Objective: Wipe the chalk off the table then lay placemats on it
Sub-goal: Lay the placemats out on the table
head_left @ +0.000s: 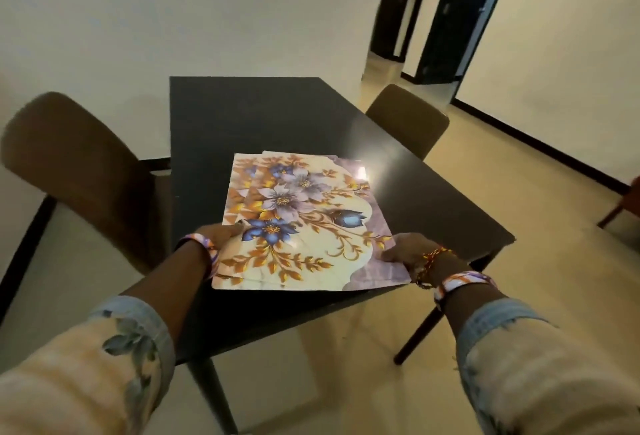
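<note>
A stack of floral placemats (304,223), cream and purple with blue flowers and gold leaves, sits over the near part of the dark table (263,115). Edges of lower mats peek out at the stack's far and left sides. My left hand (218,233) grips the stack's left edge, thumb on top. At the near right corner my right hand (405,249) grips the stack the same way. No chalk marks show on the tabletop from here.
A brown upholstered chair (79,171) stands at the table's left side and another chair (412,119) at its right. A wooden chair leg (620,206) shows at the far right edge. Dark doorways (450,15) open beyond the table.
</note>
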